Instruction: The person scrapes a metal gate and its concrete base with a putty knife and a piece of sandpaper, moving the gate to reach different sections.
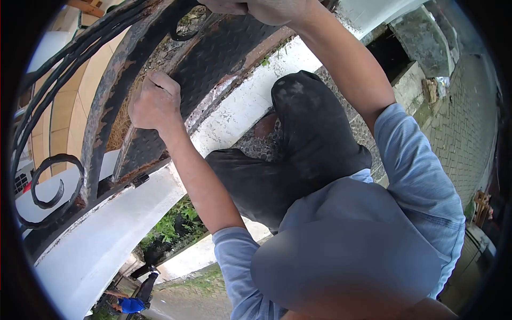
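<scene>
My left hand (156, 101) is closed in a dusty fist over a rusty bar of a black metal gate (140, 154). Its fingers appear wrapped round the bar, though their inner side is hidden. At the top edge, my right hand (266, 8) is partly cut off. Its fingers are curled together by the gate's upper part, and what they hold cannot be seen. Between the hands runs a dark, textured metal panel (218, 50) with flaking, rusty edges. Curved rails (109, 101) and a scroll (37, 197) lie left of my left hand.
A white ledge (234, 114) with chipped paint runs beside the gate, close to my bent knees (304, 96). Green plants (181, 218) grow in a gap below. Another person in blue (133, 305) is at the lower left. Paving (458, 128) stretches along the right.
</scene>
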`<act>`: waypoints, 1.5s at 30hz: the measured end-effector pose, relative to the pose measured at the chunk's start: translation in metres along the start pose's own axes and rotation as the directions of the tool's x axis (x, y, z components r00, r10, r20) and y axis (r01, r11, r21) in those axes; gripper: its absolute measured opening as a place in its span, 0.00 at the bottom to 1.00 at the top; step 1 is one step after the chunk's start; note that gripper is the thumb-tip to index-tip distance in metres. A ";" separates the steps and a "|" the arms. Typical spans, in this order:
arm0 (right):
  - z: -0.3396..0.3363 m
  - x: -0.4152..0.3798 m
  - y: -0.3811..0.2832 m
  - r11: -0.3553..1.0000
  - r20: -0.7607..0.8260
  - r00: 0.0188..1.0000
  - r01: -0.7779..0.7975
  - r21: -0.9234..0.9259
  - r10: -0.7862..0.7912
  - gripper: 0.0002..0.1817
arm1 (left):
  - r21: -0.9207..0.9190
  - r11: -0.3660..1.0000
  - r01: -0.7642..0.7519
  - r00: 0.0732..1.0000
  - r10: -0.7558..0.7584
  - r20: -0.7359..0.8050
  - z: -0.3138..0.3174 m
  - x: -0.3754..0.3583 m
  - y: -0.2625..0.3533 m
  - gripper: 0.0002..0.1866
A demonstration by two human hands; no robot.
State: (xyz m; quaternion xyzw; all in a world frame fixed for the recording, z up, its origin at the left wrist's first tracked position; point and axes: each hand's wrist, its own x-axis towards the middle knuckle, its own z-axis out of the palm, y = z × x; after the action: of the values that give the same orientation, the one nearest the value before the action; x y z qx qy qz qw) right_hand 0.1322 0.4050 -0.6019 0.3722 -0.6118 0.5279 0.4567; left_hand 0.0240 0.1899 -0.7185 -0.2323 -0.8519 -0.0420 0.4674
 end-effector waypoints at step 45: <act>0.019 0.098 -0.075 0.989 0.279 0.960 -0.080 0.128 0.041 0.22 | -0.380 0.917 0.119 0.992 -0.125 0.008 -0.018 -0.004 -0.010 0.11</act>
State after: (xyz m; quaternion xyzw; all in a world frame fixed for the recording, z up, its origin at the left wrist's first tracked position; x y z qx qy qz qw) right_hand 0.1693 0.3765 -0.4864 0.4538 -0.6424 0.5258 0.3241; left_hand 0.0358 0.1747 -0.7104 -0.2645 -0.8366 -0.2371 0.4169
